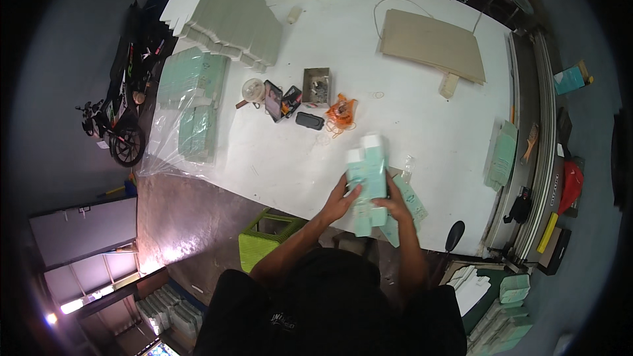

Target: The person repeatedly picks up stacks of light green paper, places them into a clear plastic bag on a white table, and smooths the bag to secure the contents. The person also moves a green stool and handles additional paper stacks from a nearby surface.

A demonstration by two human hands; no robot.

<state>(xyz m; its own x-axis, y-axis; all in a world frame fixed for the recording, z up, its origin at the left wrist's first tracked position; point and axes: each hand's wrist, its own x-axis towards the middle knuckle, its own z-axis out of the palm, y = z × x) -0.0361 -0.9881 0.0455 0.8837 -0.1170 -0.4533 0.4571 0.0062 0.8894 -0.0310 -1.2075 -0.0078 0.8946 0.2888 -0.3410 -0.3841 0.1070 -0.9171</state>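
Both of my hands hold a bundle of flattened mint-green cartons with white end flaps, over the table's near edge. My left hand grips its left side, fingers mostly beneath and the thumb on top. On the opposite side, my right hand is closed round the right edge. Under and beside the right hand lie more green flat pieces, partly covered by the hand. Beyond the bundle sits an orange bag with rubber bands.
Tall stacks of white flat cartons and plastic-wrapped green cartons stand at the left. A small open box, a phone and a dark case lie mid-table. Brown cardboard sheets lie far right; a green stool stands near left.
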